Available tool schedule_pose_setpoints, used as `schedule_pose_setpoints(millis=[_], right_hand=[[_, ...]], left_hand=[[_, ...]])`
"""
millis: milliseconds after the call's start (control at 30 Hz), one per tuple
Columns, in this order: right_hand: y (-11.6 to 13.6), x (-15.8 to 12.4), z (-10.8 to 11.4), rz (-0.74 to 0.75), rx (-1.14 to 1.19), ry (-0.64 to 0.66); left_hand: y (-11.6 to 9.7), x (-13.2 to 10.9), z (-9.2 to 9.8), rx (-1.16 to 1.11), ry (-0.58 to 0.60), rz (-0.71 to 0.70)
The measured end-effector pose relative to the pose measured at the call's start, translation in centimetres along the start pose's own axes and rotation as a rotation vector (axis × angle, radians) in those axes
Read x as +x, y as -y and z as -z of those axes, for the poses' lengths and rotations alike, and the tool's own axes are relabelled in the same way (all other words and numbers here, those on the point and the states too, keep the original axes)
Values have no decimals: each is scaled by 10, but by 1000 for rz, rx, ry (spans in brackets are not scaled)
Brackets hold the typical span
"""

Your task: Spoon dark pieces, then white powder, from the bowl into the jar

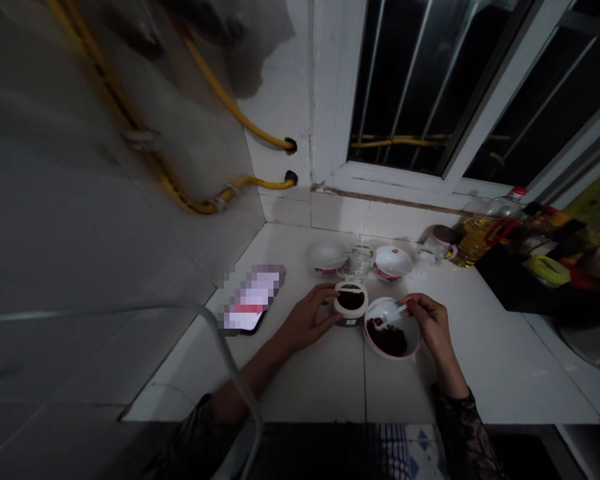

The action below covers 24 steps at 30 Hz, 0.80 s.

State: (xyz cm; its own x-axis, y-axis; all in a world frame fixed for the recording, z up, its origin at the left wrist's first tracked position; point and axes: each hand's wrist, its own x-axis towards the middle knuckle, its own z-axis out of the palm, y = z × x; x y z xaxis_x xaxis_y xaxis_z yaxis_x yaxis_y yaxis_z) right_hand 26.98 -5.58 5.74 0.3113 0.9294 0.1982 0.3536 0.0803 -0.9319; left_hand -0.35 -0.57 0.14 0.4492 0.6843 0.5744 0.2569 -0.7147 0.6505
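Note:
My left hand [310,319] is closed round the left side of a small seasoning jar [351,319], thumb and fingers on its pale rim. The jar's clear lid stands tipped back, and a dark filling shows inside. Right beside it is a white bowl [375,343] with a pink rim, holding a dark red-brown chunky mass. My right hand [430,323] pinches the handle of a white spoon [393,313] whose head is down in that bowl. What the dark food is, I cannot tell.
Behind the jar stand a covered-looking bowl [327,257], clear glassware [361,257] and another white bowl [393,262]. A phone [254,300] lies at the left. Farther right are a lidded jar [443,239], an oil bottle [473,240] and several condiments. A grey cable [225,347] crosses the left foreground.

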Motion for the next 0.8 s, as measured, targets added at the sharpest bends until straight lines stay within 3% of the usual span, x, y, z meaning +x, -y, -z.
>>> schedule_pose_setpoints(millis=[633,800], right_hand=[[-1,2,-1,-42,52,25],[7,4,-4,15,93,-53]], left_hand=[[-2,2,0,8,-6,-12],[-1,2,0,15,-12,-20]])
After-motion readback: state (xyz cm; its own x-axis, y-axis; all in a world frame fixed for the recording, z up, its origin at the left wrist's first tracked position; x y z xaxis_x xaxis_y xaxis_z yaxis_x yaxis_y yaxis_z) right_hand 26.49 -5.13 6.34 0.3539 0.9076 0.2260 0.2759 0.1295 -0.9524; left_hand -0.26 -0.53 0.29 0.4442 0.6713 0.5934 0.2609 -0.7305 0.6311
